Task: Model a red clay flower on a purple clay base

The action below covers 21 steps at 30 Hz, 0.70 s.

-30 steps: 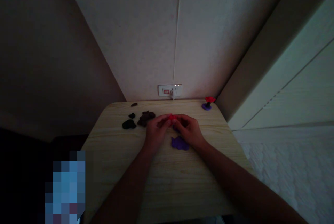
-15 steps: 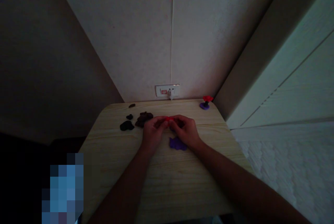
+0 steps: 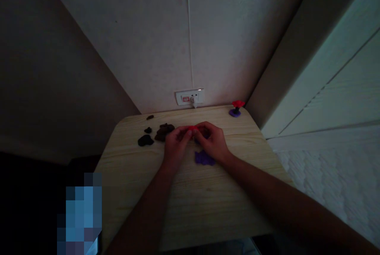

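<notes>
My left hand [image 3: 176, 143] and my right hand [image 3: 212, 140] meet over the middle of the wooden table [image 3: 178, 215]. Between the fingertips and thumbs of both, a small piece of red modelling clay [image 3: 192, 128] is pinched, partly hidden by the fingers. A flattened purple clay lump [image 3: 204, 158] lies just below my right hand, beside its wrist. Some more dark purple shows under the right palm, mostly covered. To the left of my left hand sits a brown clay lump [image 3: 163, 131] in folded pieces.
Black clay [image 3: 145, 140], a smaller black bit [image 3: 148, 130] and a little brown piece [image 3: 150, 117] lie at the table's left. A red flower shape [image 3: 238, 104] on a dark stem and purple base [image 3: 234, 113] stands back right. Behind is a wall socket [image 3: 190, 97] with a plug.
The camera view has shifted slightly. Both hands stay together around the red clay, with small changes in finger position. The other clay pieces lie where they were on the table.
</notes>
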Tool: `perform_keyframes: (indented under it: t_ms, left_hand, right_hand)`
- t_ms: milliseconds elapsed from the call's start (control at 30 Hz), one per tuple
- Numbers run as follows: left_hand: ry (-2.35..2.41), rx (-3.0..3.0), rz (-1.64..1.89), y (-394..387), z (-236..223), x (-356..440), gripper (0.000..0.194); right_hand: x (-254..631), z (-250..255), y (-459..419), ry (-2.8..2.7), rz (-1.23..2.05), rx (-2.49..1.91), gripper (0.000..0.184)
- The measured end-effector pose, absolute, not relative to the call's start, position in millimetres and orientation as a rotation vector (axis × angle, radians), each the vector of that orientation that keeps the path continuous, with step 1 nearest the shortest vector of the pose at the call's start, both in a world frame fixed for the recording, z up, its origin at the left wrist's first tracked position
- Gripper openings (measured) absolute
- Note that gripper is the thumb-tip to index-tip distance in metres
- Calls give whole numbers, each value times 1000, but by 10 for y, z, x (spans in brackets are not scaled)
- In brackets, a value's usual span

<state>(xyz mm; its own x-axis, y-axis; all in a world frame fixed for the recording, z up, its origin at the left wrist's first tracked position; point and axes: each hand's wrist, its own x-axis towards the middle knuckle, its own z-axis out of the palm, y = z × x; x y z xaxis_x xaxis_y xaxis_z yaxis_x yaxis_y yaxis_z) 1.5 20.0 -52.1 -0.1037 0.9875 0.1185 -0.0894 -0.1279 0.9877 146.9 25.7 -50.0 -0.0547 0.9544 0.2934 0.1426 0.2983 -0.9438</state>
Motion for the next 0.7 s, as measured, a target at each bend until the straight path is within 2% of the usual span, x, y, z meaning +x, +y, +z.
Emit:
perform_keyframes:
  t_ms: [267, 500, 700]
  left_hand:
    - [1103, 1150, 1421, 201, -538, 10, 31]
    - [1080, 1119, 1395, 192, -543, 5, 35]
    - [1125, 1148, 1398, 192, -546, 4, 35]
  right_hand:
    - [1469, -495, 291, -1556, 787, -1053, 17]
    - [1477, -539, 305, -1553, 780, -1031, 29]
    - [1503, -526, 308, -1610, 706, -1022, 24]
